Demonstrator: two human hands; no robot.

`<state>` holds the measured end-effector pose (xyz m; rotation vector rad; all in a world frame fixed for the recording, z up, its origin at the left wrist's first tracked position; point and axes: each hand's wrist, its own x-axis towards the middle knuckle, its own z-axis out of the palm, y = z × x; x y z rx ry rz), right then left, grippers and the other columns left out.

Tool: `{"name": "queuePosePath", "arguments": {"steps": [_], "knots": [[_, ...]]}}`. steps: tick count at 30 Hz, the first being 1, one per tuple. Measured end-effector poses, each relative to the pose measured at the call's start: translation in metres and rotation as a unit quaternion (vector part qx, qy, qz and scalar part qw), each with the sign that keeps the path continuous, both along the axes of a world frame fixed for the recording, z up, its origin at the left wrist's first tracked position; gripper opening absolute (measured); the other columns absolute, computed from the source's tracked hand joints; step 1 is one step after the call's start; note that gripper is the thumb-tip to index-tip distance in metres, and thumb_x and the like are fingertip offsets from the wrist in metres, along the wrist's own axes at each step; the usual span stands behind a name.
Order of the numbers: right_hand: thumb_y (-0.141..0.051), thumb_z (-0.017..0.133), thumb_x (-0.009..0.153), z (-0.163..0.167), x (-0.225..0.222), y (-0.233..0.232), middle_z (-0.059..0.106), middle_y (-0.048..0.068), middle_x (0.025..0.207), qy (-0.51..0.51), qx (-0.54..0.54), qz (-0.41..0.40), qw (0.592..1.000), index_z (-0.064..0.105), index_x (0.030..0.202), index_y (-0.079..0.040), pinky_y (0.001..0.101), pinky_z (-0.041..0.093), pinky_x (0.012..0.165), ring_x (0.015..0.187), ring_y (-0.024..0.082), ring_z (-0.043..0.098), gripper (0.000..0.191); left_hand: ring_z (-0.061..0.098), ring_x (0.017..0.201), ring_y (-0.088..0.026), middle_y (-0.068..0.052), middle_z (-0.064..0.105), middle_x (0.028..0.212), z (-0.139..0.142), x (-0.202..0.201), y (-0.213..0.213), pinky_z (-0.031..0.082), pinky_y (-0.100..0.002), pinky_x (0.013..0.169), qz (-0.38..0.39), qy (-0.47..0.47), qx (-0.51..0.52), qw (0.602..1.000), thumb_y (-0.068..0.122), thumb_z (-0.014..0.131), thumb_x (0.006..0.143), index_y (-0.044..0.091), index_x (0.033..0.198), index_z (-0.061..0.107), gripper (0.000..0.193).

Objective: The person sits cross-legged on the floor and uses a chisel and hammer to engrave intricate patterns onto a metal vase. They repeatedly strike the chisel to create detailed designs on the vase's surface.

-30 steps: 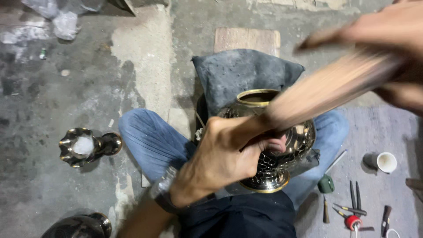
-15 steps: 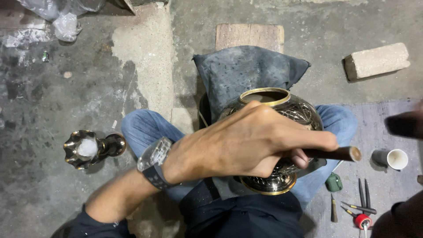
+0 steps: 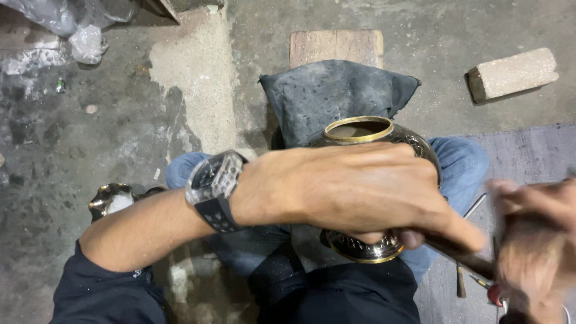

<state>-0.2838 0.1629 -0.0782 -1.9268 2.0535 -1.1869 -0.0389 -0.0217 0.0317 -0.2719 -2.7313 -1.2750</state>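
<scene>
A round brass pot [image 3: 366, 135] with an engraved, dark-patterned body and a plain gold rim lies in the person's lap at the centre of the frame, its mouth turned toward the top of the picture and its foot ring toward the bottom. The left hand [image 3: 366, 189] lies across the pot's body, fingers curled over the right side and closed around a thin dark tool [image 3: 465, 259] that slants down to the lower right. The right hand [image 3: 534, 240] is at the right edge, blurred; whether it is open or closed on anything cannot be told. A dark wristwatch [image 3: 215, 189] sits on the left wrist.

Behind the pot, a dusty dark cushion [image 3: 333, 96] rests against a wooden block [image 3: 336, 47]. Blue jeans [image 3: 462, 162] show on both sides of the pot. A pale brick [image 3: 511, 73] lies at the upper right on the concrete floor [image 3: 120, 120]. A small scalloped metal piece [image 3: 111, 201] sits at the left, beside the forearm. Crumpled clear plastic [image 3: 72, 27] lies in the upper left corner.
</scene>
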Motion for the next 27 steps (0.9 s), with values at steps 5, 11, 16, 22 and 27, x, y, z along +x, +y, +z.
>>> {"name": "queuePosePath", "arguments": {"steps": [5,11,16,22,27], "knots": [[-0.008,0.073,0.106,-0.016,0.013,0.012,0.062,0.011,0.101,-0.210,-0.043,-0.004,0.977,0.049,0.127,0.005,0.0279,0.053,0.090,0.093,0.014,0.063,0.034,0.060,0.051,-0.007,0.005,0.065,0.066,0.004,-0.008,-0.007,0.052,-0.026,0.046,0.017,0.004,0.080,0.997,-0.008,0.064,0.083,0.023,0.136,0.059,0.062],[-0.003,0.066,0.112,-0.041,-0.024,0.032,0.058,0.009,0.100,-0.214,0.032,-0.103,0.971,0.052,0.125,0.005,0.0240,0.049,0.082,0.088,0.014,0.059,0.021,0.057,0.052,-0.011,0.000,0.064,0.069,0.000,-0.018,-0.014,0.042,-0.033,0.048,-0.018,0.024,0.044,0.999,-0.001,0.075,0.082,0.017,0.133,0.061,0.056],[-0.007,0.068,0.114,-0.028,-0.029,0.021,0.063,0.012,0.101,0.090,0.047,-0.053,0.993,0.055,0.102,0.001,0.0262,0.052,0.083,0.090,0.018,0.064,0.019,0.058,0.049,-0.012,0.001,0.064,0.063,-0.005,-0.020,-0.012,0.045,-0.032,0.046,-0.023,-0.027,0.038,0.999,0.005,0.072,0.090,0.023,0.135,0.061,0.050],[-0.006,0.070,0.087,0.005,-0.040,-0.016,0.067,0.008,0.088,0.103,0.215,-0.008,0.971,0.066,0.104,0.000,0.0288,0.049,0.071,0.076,0.019,0.061,0.018,0.065,0.059,-0.006,0.005,0.071,0.076,-0.006,-0.010,-0.007,0.051,-0.023,0.050,0.037,0.035,0.043,0.998,0.000,0.067,0.089,0.023,0.137,0.058,0.054],[-0.007,0.075,0.089,0.015,-0.031,-0.017,0.068,0.007,0.087,0.006,0.152,0.003,0.988,0.068,0.105,0.000,0.0275,0.048,0.071,0.074,0.016,0.060,0.019,0.068,0.063,-0.010,0.003,0.075,0.086,-0.004,0.005,0.008,0.054,-0.025,0.053,0.130,0.009,0.032,0.991,-0.004,0.063,0.082,0.023,0.139,0.058,0.062]]}}
